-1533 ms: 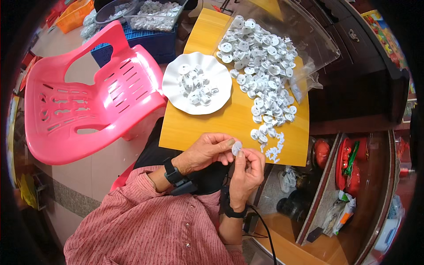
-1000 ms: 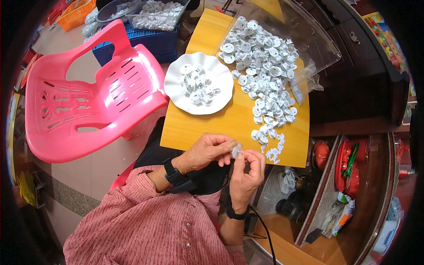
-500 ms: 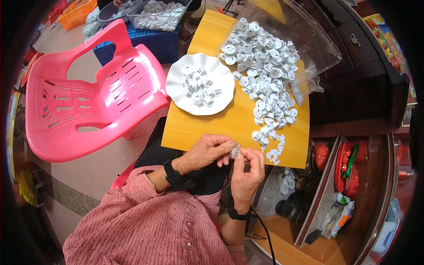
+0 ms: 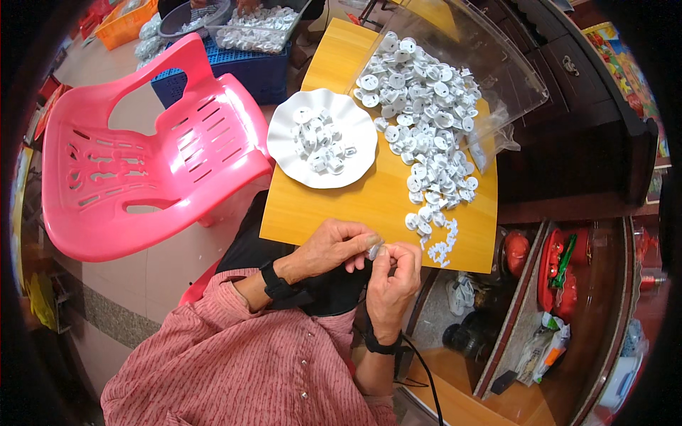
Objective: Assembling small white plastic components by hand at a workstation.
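Note:
Between my two hands, just past the near edge of the yellow table (image 4: 320, 213), is a small white round plastic part (image 4: 374, 250). My left hand (image 4: 332, 247) pinches it between thumb and fingers. The thumb and forefinger of my right hand (image 4: 392, 282) meet at its other side and hide much of it. A white scalloped plate (image 4: 284, 157) on the table bears several similar white parts (image 4: 317, 138). To its right spreads a big heap of white round plastic parts (image 4: 426, 99). Tiny white plastic pieces (image 4: 442, 250) lie at the heap's near end.
A clear plastic bin (image 4: 508, 64) lies tipped behind the heap. At the left stands a pink plastic chair (image 4: 135, 163). Beyond it, a blue crate (image 4: 249, 77) carries tubs of white parts, with another person's hand (image 4: 249, 6) there. Open shelves (image 4: 511, 312) stand at the right.
My hands have shifted slightly, with the right one a little further left, and the part has turned between my fingers. Another person's hand has come over the far tub.

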Demonstrator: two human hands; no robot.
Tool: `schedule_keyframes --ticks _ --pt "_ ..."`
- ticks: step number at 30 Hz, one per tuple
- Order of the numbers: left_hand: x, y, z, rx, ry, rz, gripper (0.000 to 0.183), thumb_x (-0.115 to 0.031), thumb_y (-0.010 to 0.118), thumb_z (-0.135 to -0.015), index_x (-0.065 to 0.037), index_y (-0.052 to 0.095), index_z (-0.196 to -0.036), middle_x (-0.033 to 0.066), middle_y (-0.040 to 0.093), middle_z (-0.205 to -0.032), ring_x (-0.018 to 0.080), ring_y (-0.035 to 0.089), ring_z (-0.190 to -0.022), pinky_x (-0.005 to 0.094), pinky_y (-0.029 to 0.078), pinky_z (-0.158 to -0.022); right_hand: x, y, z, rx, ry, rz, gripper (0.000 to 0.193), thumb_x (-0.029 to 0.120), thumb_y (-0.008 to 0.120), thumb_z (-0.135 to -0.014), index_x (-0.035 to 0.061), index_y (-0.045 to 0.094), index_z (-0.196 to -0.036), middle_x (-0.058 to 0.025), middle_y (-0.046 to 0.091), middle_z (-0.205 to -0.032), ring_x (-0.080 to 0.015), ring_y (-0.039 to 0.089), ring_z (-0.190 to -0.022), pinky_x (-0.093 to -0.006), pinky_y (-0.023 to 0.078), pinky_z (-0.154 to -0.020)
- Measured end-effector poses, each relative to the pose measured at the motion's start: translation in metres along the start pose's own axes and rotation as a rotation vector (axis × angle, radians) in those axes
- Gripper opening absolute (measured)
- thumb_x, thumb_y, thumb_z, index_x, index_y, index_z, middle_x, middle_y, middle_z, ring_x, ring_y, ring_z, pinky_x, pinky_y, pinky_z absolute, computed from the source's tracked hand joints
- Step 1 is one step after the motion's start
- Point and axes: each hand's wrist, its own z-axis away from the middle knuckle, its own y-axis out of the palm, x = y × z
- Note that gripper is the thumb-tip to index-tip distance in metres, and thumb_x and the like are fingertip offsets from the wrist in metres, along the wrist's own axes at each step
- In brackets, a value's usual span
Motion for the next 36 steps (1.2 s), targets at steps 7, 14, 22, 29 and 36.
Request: schedule_keyframes --ticks 7,14,22,29,36 --pt "0.002 0.002 -0.001 -0.032 -0.026 0.023 0.033 -0.030 0.057 -0.105 -0.001 0.071 -0.108 0.0001 0.066 -0.080 0.0049 0.059 -0.065 0.0196 0.051 -0.056 0.000 0.003 0.004 -0.016 0.035 -0.040 0.011 -0.001 0.063 -0.091 -0.0011 0.055 -0.098 -0.0185 0.057 -0.098 -0.0348 0.061 -0.087 -0.0441 0.051 -0.075" --pt "0.004 0.001 0.000 -0.011 -0.021 -0.017 0.033 -0.030 0.057 -0.105 0.000 0.071 -0.109 -0.0005 0.066 -0.081 0.0046 0.059 -0.067 0.0193 0.050 -0.057 -0.005 0.006 0.006 -0.023 -0.003 -0.037 0.009 0.000 0.064 -0.092 -0.0010 0.056 -0.097 -0.0167 0.058 -0.096 -0.0311 0.060 -0.085 -0.0409 0.050 -0.075" --pt "-0.014 0.003 -0.002 -0.088 0.040 -0.061 0.027 -0.024 0.059 -0.104 -0.001 0.072 -0.107 0.0001 0.067 -0.082 0.0050 0.060 -0.064 0.0187 0.049 -0.055 -0.019 0.002 0.013 -0.077 0.104 -0.172 0.008 0.003 0.065 -0.094 -0.0002 0.060 -0.100 -0.0161 0.060 -0.101 -0.0325 0.063 -0.091 -0.0410 0.052 -0.079" --pt "-0.061 -0.028 -0.027 -0.491 0.658 -0.896 0.014 -0.009 0.071 -0.093 0.000 0.072 -0.103 0.0100 0.067 -0.081 0.0148 0.064 -0.070 0.0272 0.050 -0.061 -0.069 -0.014 0.019 -0.195 0.133 0.216 0.009 0.001 0.064 -0.093 -0.0017 0.063 -0.101 -0.0164 0.060 -0.101 -0.0350 0.062 -0.094 -0.0435 0.051 -0.082" --pt "-0.059 -0.045 -0.053 -0.698 0.650 -1.104 0.024 -0.007 0.077 -0.084 -0.003 0.071 -0.107 0.0144 0.065 -0.099 0.0239 0.067 -0.078 0.0347 0.054 -0.066 -0.086 -0.018 0.014 -0.120 0.035 0.621 0.024 0.002 0.062 -0.090 0.0014 0.066 -0.114 -0.0121 0.059 -0.109 -0.0323 0.058 -0.103 -0.0450 0.045 -0.086"
